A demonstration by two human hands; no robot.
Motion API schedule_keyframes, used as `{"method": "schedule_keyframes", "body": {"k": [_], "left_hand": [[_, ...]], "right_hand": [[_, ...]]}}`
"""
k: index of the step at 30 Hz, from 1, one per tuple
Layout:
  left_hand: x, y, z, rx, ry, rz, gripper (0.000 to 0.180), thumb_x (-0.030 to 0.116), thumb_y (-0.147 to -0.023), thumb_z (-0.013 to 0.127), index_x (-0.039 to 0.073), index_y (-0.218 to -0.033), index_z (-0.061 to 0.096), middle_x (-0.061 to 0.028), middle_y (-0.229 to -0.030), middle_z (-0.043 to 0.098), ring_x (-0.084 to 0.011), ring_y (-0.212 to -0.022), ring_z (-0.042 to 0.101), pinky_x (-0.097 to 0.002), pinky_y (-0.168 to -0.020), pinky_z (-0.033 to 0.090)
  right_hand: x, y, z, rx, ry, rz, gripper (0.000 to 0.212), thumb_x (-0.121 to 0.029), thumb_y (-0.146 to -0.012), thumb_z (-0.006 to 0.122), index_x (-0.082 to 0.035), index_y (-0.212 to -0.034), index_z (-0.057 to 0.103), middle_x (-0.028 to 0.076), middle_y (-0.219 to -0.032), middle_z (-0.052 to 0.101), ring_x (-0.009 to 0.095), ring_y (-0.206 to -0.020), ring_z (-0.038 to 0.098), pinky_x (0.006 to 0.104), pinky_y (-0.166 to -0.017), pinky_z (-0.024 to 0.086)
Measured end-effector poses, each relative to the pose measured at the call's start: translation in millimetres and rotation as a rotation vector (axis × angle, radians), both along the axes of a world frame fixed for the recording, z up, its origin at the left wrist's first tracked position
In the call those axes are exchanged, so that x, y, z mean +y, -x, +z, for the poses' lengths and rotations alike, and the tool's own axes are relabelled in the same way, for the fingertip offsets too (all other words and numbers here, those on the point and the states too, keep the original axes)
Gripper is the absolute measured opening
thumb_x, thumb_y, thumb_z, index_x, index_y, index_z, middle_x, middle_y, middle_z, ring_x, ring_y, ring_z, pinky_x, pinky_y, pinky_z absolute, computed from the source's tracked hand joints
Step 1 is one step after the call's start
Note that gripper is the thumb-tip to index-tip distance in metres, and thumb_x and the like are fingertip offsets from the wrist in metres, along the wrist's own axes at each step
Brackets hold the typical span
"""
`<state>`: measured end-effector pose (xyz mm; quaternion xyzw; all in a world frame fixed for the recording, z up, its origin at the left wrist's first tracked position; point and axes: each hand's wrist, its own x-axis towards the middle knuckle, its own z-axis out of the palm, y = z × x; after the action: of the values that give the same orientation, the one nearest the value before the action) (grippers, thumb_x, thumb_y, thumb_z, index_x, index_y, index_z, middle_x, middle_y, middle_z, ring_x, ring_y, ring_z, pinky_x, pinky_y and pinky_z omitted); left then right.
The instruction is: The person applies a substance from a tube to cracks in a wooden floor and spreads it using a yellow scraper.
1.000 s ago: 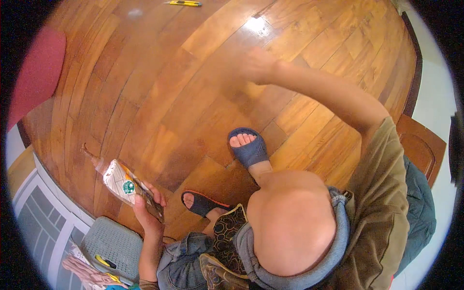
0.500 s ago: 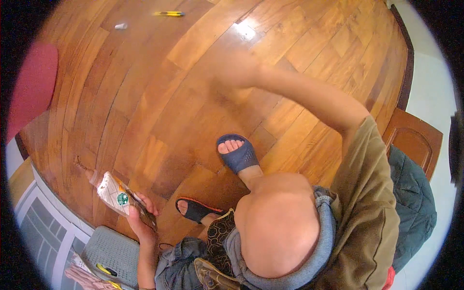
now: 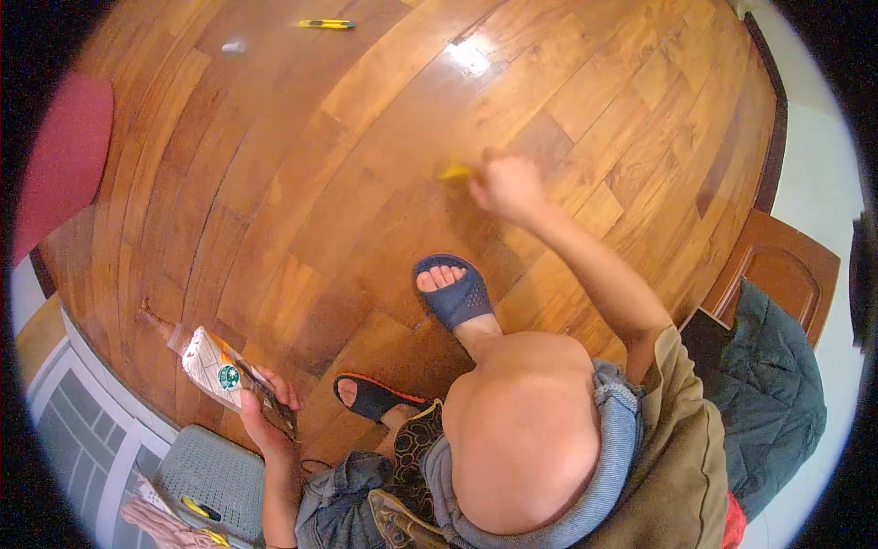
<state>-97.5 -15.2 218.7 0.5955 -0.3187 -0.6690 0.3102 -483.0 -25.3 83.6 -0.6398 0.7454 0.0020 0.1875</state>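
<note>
My left hand (image 3: 267, 428) is wrapped round a pale, boxy package (image 3: 208, 366) with a round green emblem and a darker side. It is held tilted, low at the left, above the floor. From its far end sticks a see-through, brownish piece (image 3: 172, 331) that I cannot name. Over the floor in front of my legs, my right hand (image 3: 512, 188) is closed with a small yellow piece (image 3: 454, 171) at its fingertips. Motion blurs that piece, so its kind does not show. The two hands are well apart.
A yellow utility knife (image 3: 326, 25) lies on the wooden floor (image 3: 302, 210), near a small whitish item (image 3: 232, 47). A red rounded surface (image 3: 69, 156) is at the left. Below it stands a grey woven-look stool (image 3: 215, 476) with things on it. A dark quilted cloth (image 3: 768, 403) hangs at the right.
My right hand has moved right and nearer to me, and the yellow piece now shows at its fingers. My left hand and the package have barely moved.
</note>
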Motion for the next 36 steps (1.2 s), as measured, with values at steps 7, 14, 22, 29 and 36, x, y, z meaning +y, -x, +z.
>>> {"method": "schedule_keyframes", "body": {"k": [7, 14, 22, 29, 36], "left_hand": [[-2, 6, 2, -0.004, 0.016, -0.020, 0.046, 0.049, -0.080, 0.045, 0.007, -0.097, 0.042, -0.0024, -0.062, 0.040, -0.0133, -0.053, 0.040, -0.0268, -0.051, 0.034], [1, -8, 5, 0.000, 0.018, -0.020, 0.049, 0.050, -0.079, 0.045, 0.005, -0.098, 0.041, -0.0031, -0.063, 0.040, -0.0136, -0.054, 0.040, -0.0265, -0.052, 0.035], [1, -23, -12, -0.065, 0.032, 0.015, 0.045, 0.046, -0.080, 0.048, 0.006, -0.098, 0.044, -0.0021, -0.061, 0.040, -0.0127, -0.053, 0.039, -0.0251, -0.048, 0.033], [24, -72, -38, -0.242, 0.089, 0.072, 0.046, 0.046, -0.079, 0.051, 0.004, -0.096, 0.043, -0.0019, -0.067, 0.040, -0.0120, -0.057, 0.041, -0.0257, -0.050, 0.036], [20, -55, -56, 0.035, -0.017, 0.195, 0.044, 0.049, -0.083, 0.040, 0.007, -0.097, 0.043, -0.0018, -0.065, 0.040, -0.0122, -0.056, 0.039, -0.0257, -0.053, 0.033]], "right_hand": [[-59, -37, -14, -0.106, 0.165, 0.522, 0.014, -0.015, -0.070, 0.052, -0.010, -0.074, 0.064, 0.012, -0.070, 0.061, 0.026, -0.066, 0.061, 0.0387, -0.057, 0.048], [-107, 33, 36, 0.166, 0.038, 0.614, 0.008, -0.009, -0.066, 0.054, -0.005, -0.066, 0.062, 0.014, -0.073, 0.062, 0.029, -0.072, 0.061, 0.0377, -0.060, 0.049], [-106, 123, -10, 0.327, -0.040, 0.484, 0.025, -0.004, -0.067, 0.050, -0.017, -0.085, 0.063, 0.011, -0.080, 0.058, 0.028, -0.069, 0.058, 0.0390, -0.056, 0.046], [15, -62, -58, -0.356, 0.140, -0.031, 0.036, -0.019, -0.078, 0.054, -0.011, -0.113, 0.053, 0.020, -0.083, 0.057, 0.035, -0.069, 0.057, 0.0416, -0.061, 0.046], [54, -139, -75, -0.518, 0.152, -0.260, 0.042, -0.014, -0.083, 0.048, -0.007, -0.123, 0.039, 0.017, -0.084, 0.044, 0.035, -0.070, 0.051, 0.0421, -0.061, 0.044]]}}
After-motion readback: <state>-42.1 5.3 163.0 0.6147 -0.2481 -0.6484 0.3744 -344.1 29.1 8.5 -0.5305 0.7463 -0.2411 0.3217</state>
